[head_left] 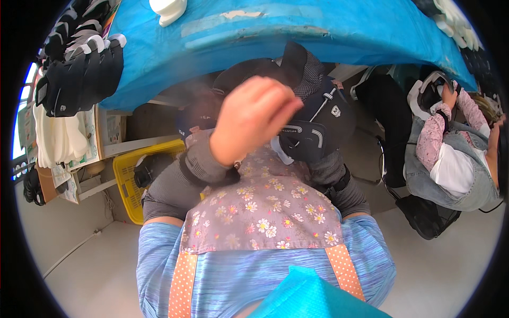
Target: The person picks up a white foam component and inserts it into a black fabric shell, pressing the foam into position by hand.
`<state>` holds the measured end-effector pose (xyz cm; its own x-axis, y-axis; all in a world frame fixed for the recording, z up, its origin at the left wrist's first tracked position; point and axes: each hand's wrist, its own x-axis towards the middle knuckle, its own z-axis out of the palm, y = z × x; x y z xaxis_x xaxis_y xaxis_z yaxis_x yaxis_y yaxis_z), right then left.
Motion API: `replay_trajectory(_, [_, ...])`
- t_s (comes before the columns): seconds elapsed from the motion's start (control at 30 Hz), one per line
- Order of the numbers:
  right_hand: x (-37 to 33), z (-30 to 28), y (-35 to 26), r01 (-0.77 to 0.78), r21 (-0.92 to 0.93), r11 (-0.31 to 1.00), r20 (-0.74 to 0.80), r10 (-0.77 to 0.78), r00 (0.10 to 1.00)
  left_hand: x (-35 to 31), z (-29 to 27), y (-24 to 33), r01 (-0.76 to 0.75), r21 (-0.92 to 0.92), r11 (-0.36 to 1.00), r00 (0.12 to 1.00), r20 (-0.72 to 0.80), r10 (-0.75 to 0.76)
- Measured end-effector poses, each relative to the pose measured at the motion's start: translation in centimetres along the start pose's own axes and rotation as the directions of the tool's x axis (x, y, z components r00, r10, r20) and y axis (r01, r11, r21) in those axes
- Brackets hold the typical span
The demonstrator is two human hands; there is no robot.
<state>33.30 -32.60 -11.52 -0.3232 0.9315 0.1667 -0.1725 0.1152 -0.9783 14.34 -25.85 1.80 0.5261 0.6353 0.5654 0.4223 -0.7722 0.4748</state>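
My left hand [254, 121] is raised over my lap, its fingers drawn together in a pinch and slightly blurred. Whatever is between the fingertips, if anything, does not show. Just beyond it, on my lap, lie dark fabric pieces [338, 126] that look like shoe uppers, one with a small white shield badge. A black flap [293, 62] and grey knit fabric [314, 79] stand up behind them. My right forearm [339, 185], in a grey striped sleeve, runs up under these pieces. They hide my right hand and its fingers. A flowered apron [265, 212] covers my front.
Ahead stands a table with a blue cover [265, 26], bearing a white moulded object [168, 9]. Black pieces [85, 74] and white forms [58, 135] hang at the left, above a yellow basket [127, 183]. At the right another person [450, 153] sits beside a black chair [424, 214].
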Motion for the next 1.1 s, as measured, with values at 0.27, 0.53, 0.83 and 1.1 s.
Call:
replay_trajectory(0.27, [1.8, 2.2, -1.6, 0.114, 0.982, 0.148, -0.088, -0.170, 0.981, -2.5, 2.6, 0.0, 0.192, -0.228, 0.954, 0.981, 0.070, -0.181])
replay_trajectory(0.53, [-0.1, 1.3, 0.1, 0.064, 0.314, 0.947, -0.179, -0.007, 0.984, -3.0, 3.0, -2.1, 0.635, -0.360, 0.684, 0.728, 0.575, -0.373])
replay_trajectory(0.83, [-0.7, -0.6, 0.9, 0.126, 0.410, 0.903, -0.306, 0.006, 0.952, -4.7, 4.4, -1.9, 0.608, -0.560, 0.563, 0.781, 0.549, -0.298])
replay_trajectory(1.1, [-0.6, -0.4, 0.2, 0.014, 0.201, 0.980, -0.258, 0.039, 0.965, -2.4, 3.8, 0.0, 0.458, -0.080, 0.885, 0.730, 0.602, -0.324])
